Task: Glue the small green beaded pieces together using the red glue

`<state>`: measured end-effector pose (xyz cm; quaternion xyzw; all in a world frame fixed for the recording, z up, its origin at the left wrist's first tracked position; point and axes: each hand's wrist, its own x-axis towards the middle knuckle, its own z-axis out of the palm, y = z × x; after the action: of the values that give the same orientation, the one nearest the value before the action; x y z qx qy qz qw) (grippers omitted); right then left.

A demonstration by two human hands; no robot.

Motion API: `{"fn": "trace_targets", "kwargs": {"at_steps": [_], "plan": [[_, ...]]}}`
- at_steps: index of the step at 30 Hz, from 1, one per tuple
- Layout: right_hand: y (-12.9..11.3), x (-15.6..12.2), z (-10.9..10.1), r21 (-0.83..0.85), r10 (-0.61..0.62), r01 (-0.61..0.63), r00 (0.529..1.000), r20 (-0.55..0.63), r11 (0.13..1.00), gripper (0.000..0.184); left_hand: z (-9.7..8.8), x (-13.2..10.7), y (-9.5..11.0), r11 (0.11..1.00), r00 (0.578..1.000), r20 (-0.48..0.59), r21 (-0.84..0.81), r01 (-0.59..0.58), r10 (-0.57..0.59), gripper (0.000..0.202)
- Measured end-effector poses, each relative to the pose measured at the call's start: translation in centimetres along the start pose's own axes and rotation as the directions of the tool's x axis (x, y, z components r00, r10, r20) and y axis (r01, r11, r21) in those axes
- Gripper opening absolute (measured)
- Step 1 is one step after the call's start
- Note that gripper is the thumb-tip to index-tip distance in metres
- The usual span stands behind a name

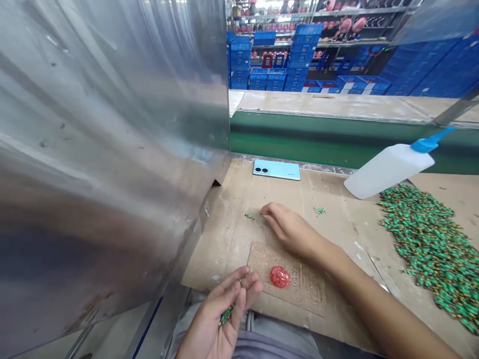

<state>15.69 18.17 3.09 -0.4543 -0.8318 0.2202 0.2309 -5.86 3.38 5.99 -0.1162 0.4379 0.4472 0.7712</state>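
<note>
My left hand (220,311) is palm up near my lap, fingers curled around several small green pieces (225,315). My right hand (288,229) reaches forward across the board, fingers bent down and pinching at a tiny green piece (262,216) on the surface; another loose green piece (249,216) lies just to its left. A red glossy blob (280,276) sits on a brown perforated pad (303,284) between my hands. A large heap of green pieces (430,244) covers the board on the right.
A big curved metal sheet (105,149) fills the left. A light-blue phone (276,169) lies face down at the far edge. A white squeeze bottle with blue nozzle (389,167) leans at the right. Green conveyor (337,139) and stacked blue crates (299,55) lie beyond.
</note>
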Motion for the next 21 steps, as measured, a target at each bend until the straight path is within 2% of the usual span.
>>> {"fn": "trace_targets", "kwargs": {"at_steps": [2, 6, 8, 12, 16, 21], "plan": [[-0.2, -1.7, -1.2, -0.042, 0.020, -0.022, 0.999, -0.046, 0.999, 0.015, -0.1, 0.1, 0.2, 0.998, 0.999, -0.015, -0.050, 0.033, -0.033, 0.028], [-1.0, -6.8, -3.7, -0.098, 0.067, -0.080, 0.989, -0.135, 0.992, 0.019, 0.0, 0.8, 0.3, 0.997, 0.998, 0.061, -0.065, 0.035, -0.031, 0.030], [-1.0, -9.3, -4.1, -0.113, 0.098, -0.117, 0.982, -0.163, 0.987, 0.018, 0.2, 1.2, 0.1, 0.998, 0.996, 0.090, -0.066, 0.012, -0.006, 0.032], [-0.4, -13.3, -3.9, -0.090, 0.152, -0.175, 0.962, -0.225, 0.980, 0.012, 0.8, 1.6, -0.5, 1.000, 0.998, 0.065, 0.002, 0.004, -0.004, 0.019], [0.0, -15.4, -3.6, -0.061, 0.235, -0.257, 0.941, -0.244, 0.965, 0.011, 1.3, 1.3, -0.7, 0.991, 0.999, 0.041, 0.132, -0.033, 0.028, 0.012], [0.5, -16.1, -2.8, -0.090, 0.321, -0.349, 0.918, -0.231, 0.933, 0.015, 0.8, 1.3, -0.4, 0.970, 0.999, -0.007, 0.240, -0.036, 0.039, 0.031]]}}
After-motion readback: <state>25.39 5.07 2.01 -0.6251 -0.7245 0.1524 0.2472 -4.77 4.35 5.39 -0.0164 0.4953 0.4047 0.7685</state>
